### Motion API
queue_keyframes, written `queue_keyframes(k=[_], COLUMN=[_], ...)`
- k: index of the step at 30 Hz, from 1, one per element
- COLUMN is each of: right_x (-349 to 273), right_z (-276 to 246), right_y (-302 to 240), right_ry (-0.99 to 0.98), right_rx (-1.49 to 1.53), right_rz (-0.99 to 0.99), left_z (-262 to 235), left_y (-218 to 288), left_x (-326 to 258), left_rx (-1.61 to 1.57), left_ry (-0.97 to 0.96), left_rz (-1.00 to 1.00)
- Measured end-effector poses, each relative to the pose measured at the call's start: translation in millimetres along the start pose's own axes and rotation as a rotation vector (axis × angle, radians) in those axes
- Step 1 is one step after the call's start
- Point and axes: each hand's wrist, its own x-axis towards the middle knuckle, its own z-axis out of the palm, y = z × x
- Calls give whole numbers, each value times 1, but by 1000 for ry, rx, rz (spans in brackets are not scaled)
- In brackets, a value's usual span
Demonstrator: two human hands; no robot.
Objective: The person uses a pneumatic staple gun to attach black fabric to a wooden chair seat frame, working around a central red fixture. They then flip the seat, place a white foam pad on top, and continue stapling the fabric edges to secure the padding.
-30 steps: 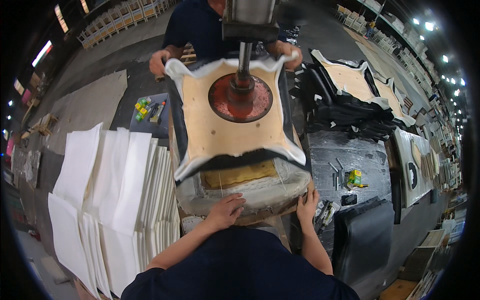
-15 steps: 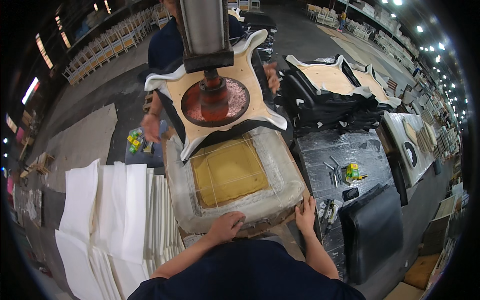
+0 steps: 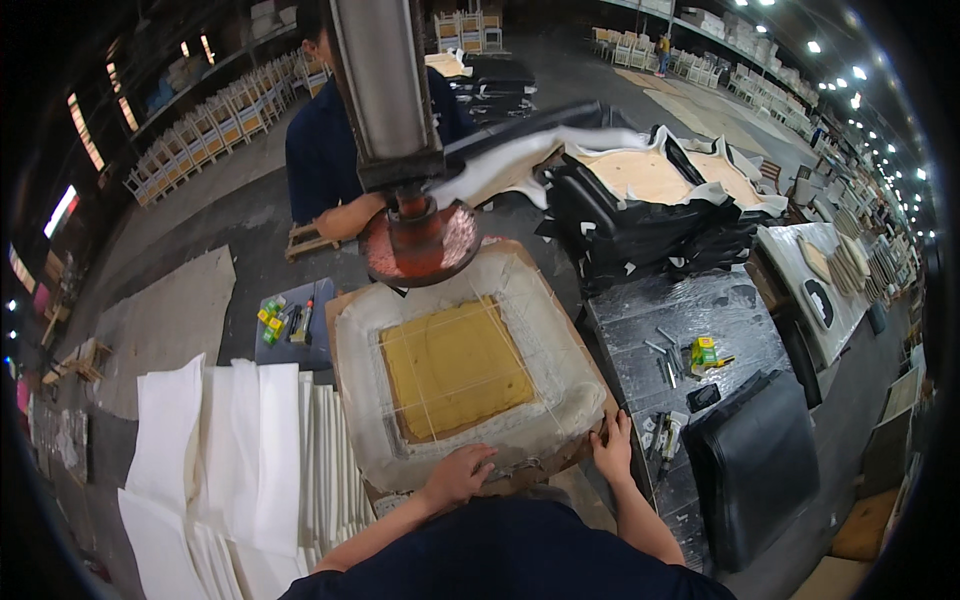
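Note:
In front of me lies a square pad fixture [image 3: 565,400] with a pale padded, film-wrapped rim and a yellow foam centre [image 3: 460,365] crossed by thin strings. My left hand [image 3: 462,474] rests on its near edge, fingers loosely bent and nothing visible in them. At the near right corner is my right hand [image 3: 613,450], its fingers stretched along the rim. Above the far edge hangs a round red-and-black press plate [image 3: 420,250] on a thick metal column. Beyond it, a co-worker handles a black-covered panel with a white edge [image 3: 530,160], blurred by motion, near the right-hand stack.
White padding sheets [image 3: 225,450] stand stacked at left, beside a bluish stand [image 3: 300,345] with small boxes. At right, a film-wrapped table [image 3: 640,310] bears tools, a green-yellow box [image 3: 704,352] and black covers [image 3: 760,460]. Behind it rises a stack of black-covered wooden panels [image 3: 650,220].
The co-worker has taken the wood-backed panel from under the press plate and swung it right, toward the stack. More of the fixture shows. My hands stay at its near edge.

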Motion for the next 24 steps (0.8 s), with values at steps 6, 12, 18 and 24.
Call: queue_keyframes(k=[6, 12, 18, 24], right_x=[-4, -12, -14, -13], right_z=[-3, -2, 1, 4], right_y=[4, 11, 9, 11], right_ry=[2, -7, -13, 5], right_rx=[11, 20, 27, 9], right_rz=[-18, -26, 2, -13], left_z=[11, 14, 12, 6], left_y=[5, 0, -2, 2], left_x=[5, 4, 7, 10], left_rx=[-29, -43, 3, 11], left_ry=[-13, 5, 1, -50], left_rz=[52, 66, 57, 97])
